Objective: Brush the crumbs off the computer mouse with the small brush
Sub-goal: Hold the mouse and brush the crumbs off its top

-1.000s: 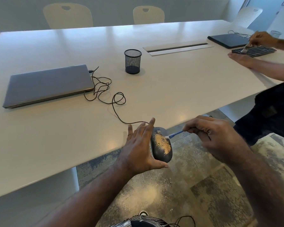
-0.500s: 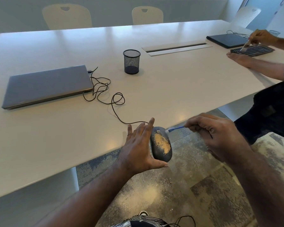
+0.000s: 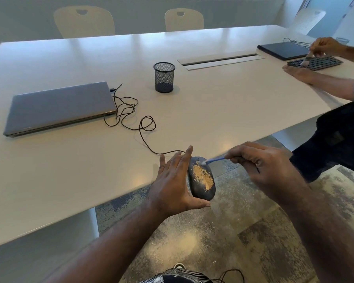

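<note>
While the left hand (image 3: 173, 184) cups the crumb-dusted computer mouse (image 3: 201, 179) past the surface (image 3: 213, 107) edge, the right hand's (image 3: 262, 166) grip pinches the small brush (image 3: 214, 160), bristles touching the mouse's front.

Table (image 3: 192, 111): smooth, glossy white top; pen cup (image 3: 164, 77): black wire mesh; laptop (image 3: 59, 107): matt grey metal-look lid; mouse (image 3: 201, 180): matt dark plastic

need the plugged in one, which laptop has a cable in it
The grey laptop on the left, its cable running to the mouse; the dark laptop shows none plugged in.
</note>
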Motion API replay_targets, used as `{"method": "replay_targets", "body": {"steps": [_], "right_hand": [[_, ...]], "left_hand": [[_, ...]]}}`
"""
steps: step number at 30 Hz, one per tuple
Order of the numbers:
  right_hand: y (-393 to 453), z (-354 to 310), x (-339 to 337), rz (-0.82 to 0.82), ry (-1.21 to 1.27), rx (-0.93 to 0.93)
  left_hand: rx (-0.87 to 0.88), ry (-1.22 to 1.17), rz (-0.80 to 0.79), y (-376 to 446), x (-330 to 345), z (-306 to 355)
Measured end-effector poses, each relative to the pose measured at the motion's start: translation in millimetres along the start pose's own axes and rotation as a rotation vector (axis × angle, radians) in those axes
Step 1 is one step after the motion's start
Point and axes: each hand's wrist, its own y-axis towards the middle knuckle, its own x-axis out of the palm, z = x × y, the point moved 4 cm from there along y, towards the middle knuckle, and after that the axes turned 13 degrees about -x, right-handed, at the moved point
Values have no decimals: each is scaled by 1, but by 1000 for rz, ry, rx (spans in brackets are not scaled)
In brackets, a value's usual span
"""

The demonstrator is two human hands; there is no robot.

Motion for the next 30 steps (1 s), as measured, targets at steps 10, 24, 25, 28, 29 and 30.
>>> {"method": "replay_targets", "body": {"steps": [10,24,25,28,29,30], "right_hand": [[-1,6,-7,76,-16,48],[1,11,-4,99,4,91],[2,11,-1,98,5,87],[0,10,9,43,36,96],[-1,10,10,24,45,102],[-2,10,11,11,51,110]], "left_hand": [[3,-7,6,0,0,0],[7,-14,-4,-3,-2,4],[8,-13,-4,-3,-2,5],[7,-16,0,-2,-3,5],[3,-16,3,-2,-4,5],[2,-14,4,-2,-5,4]]}}
